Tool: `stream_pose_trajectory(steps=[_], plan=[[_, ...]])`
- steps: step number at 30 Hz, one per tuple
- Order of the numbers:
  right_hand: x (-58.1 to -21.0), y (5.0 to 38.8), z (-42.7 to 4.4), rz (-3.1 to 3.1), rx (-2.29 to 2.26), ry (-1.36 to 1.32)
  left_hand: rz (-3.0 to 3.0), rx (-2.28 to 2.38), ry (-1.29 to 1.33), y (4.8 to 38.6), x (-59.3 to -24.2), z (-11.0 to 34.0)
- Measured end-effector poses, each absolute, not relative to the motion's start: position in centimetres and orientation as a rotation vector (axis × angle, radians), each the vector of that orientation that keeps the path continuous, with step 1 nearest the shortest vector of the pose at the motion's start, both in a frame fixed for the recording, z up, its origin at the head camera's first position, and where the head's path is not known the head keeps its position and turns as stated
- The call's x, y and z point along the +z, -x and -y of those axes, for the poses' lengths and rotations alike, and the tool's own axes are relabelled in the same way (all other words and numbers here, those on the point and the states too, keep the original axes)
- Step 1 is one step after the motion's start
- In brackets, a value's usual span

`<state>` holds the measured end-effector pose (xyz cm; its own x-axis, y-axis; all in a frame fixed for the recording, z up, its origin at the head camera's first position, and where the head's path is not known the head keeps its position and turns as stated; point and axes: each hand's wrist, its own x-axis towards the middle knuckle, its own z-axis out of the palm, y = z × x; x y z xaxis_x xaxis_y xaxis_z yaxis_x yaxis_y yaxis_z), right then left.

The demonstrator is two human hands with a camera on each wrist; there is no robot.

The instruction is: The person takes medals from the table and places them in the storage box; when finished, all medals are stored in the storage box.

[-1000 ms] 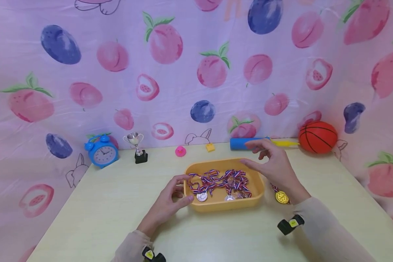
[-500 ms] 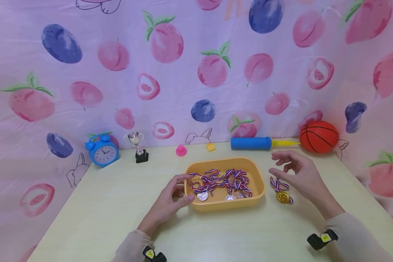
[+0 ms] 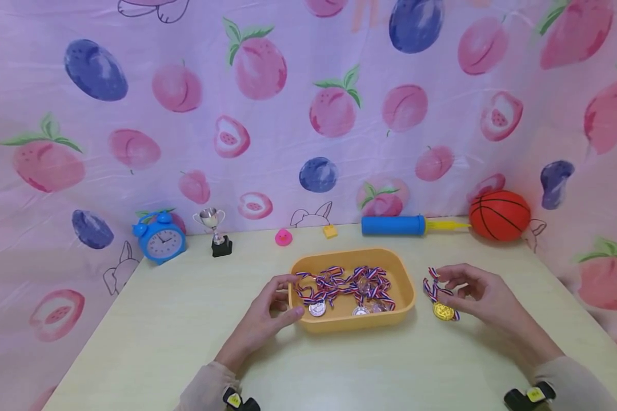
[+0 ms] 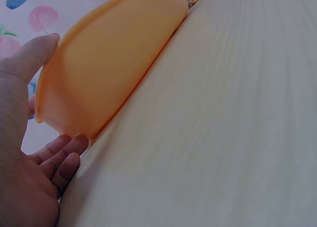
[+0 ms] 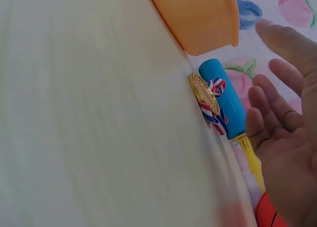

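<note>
A yellow plastic tub [image 3: 357, 324] stands mid-table, holding several medals on striped red, white and blue ribbons [image 3: 367, 282]. My left hand [image 3: 264, 311] holds the tub's left end, its thumb at the front corner and index finger at the rim. Its lower fingers [image 4: 62, 160] lie loosely by the tub's end in the left wrist view. Right of the tub lies a gold medal [image 3: 444, 311] with a bunched ribbon [image 3: 430, 288]. Beside that medal, my right hand [image 3: 485, 294] hovers with thumb and fingers apart; the right wrist view shows nothing held.
Along the back stand a blue alarm clock [image 3: 163, 238], a small trophy cup [image 3: 214, 228], a pink duck [image 3: 283, 237] and a yellow block [image 3: 330, 231]. A blue hand pump [image 3: 393, 225] lies near a red basketball [image 3: 500, 216]. A fruit-printed cloth [image 3: 267, 171] hangs behind.
My right hand has moved from above the tub's right end to the right, then down beside the gold medal. My left hand and the tub have stayed put.
</note>
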<state>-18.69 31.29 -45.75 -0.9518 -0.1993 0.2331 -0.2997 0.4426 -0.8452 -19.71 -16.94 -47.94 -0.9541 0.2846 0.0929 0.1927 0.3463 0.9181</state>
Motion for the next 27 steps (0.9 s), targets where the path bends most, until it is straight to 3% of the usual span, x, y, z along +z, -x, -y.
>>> stream_pose_trajectory(steps=[27], plan=[[-47.1,18.9,-32.5,2.953,1.374,-0.523,-2.514,1.691,-0.485,19.7,-47.9,17.0]])
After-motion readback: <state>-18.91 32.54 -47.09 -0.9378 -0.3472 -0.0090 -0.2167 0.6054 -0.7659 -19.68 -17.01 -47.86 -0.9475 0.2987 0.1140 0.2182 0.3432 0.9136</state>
